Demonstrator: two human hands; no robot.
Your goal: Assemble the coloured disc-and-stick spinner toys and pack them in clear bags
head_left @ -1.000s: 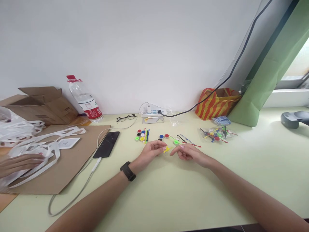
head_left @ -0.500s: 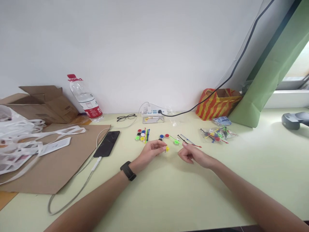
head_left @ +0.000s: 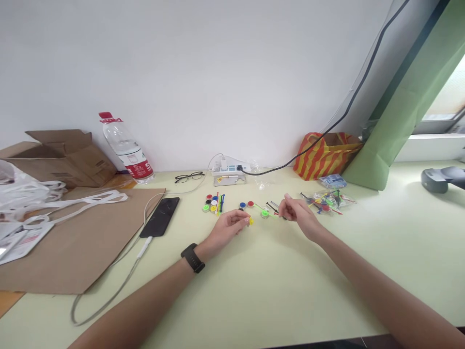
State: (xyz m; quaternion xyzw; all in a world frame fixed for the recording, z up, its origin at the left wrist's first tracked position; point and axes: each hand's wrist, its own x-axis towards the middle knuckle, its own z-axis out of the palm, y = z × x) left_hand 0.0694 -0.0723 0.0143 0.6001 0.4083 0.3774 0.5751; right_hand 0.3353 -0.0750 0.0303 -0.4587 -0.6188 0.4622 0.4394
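Observation:
My left hand (head_left: 227, 228) rests on the pale green table (head_left: 254, 281) with its fingers pinched on a small yellow plastic piece (head_left: 251, 221). My right hand (head_left: 300, 213) reaches farther out, fingers closed around thin coloured sticks (head_left: 274, 208) lying by a green disc (head_left: 265, 214). Red and blue discs (head_left: 246, 205) lie just beyond my left hand. A cluster of coloured discs and sticks (head_left: 213, 203) sits to the left of them. A clear bag of more coloured pieces (head_left: 327, 199) lies right of my right hand.
A black phone (head_left: 160, 216) on a white cable lies by a cardboard sheet (head_left: 80, 242) with white straps (head_left: 43, 211). Along the wall: a cardboard box (head_left: 61, 157), water bottle (head_left: 125, 150), glasses (head_left: 189, 177), power strip (head_left: 230, 169), striped bag (head_left: 325, 155), green bag (head_left: 392, 121).
My right hand moved away from my left hand, forward and right onto the thin sticks. Another person's hand at the far left has gone from view and the white straps shifted.

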